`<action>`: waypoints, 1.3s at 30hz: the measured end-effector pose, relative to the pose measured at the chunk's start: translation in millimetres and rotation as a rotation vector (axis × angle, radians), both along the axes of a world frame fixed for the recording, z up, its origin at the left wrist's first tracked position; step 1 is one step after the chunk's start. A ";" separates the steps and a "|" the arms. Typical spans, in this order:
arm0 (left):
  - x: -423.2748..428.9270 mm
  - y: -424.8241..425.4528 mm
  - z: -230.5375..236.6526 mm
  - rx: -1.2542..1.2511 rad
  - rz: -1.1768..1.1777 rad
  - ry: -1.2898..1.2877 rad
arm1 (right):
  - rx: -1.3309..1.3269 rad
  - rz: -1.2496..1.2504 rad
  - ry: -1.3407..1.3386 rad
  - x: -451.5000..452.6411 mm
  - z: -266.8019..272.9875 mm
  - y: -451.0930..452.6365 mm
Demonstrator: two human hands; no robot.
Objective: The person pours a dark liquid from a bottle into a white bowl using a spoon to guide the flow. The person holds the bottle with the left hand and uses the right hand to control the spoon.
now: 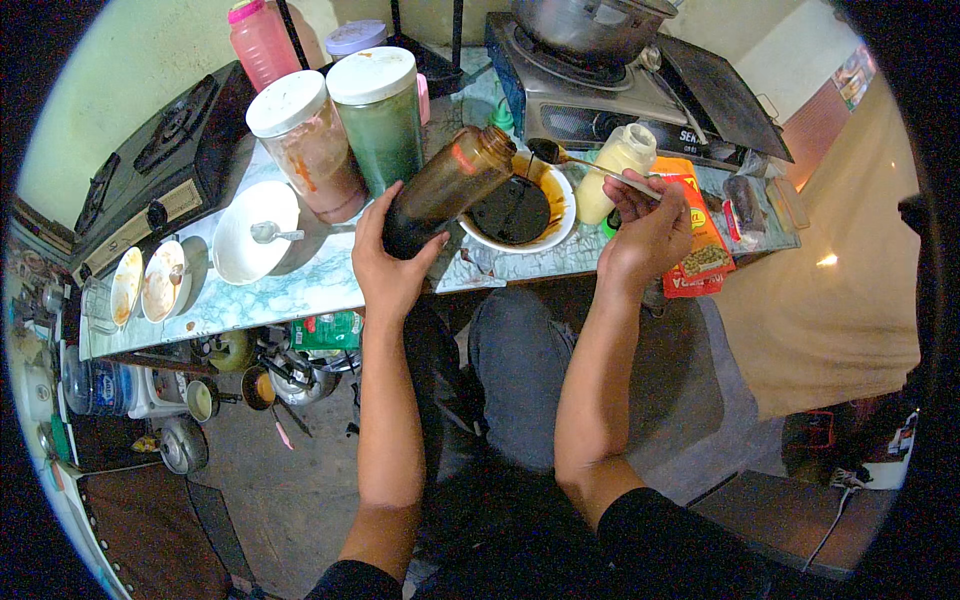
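My left hand (394, 259) grips a brown bottle (450, 187) of dark sauce, tilted with its uncapped mouth toward the upper right. Between the fingers of my right hand (651, 217) is the handle of a metal spoon (551, 151), its bowl coated in dark sauce. A thin dark strand hangs from the spoon over a white bowl (564, 217), which holds dark liquid and has brown smears inside its wall. Just right of this bowl, an open jar (615, 172) of pale yellow contents leans behind my right hand. An orange-red packet (701, 232) lies beside that hand.
A gas stove (600, 120) carrying a metal pot (589, 30) stands behind the bowl. Left are two tall lidded containers (307, 150) (379, 120), a white bowl with a spoon (247, 240), smaller stained bowls (161, 289) and another stove (180, 150). Pots sit below the marbled table (315, 289).
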State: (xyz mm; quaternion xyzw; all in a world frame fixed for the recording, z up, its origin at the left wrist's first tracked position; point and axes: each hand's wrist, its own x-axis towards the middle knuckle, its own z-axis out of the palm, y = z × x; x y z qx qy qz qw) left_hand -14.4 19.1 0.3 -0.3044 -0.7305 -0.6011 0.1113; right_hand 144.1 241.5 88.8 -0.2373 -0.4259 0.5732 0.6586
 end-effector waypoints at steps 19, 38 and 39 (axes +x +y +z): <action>-2.7 -0.8 -3.2 -0.018 0.003 -0.002 | 0.361 0.040 -0.168 -14.6 25.8 -47.7; -2.6 -0.1 -3.4 0.012 -0.016 -0.017 | 0.663 -0.041 -0.159 -8.4 25.0 -55.3; -2.3 -0.2 -3.0 0.007 -0.010 -0.005 | 0.667 -0.047 -0.186 -7.8 25.4 -55.3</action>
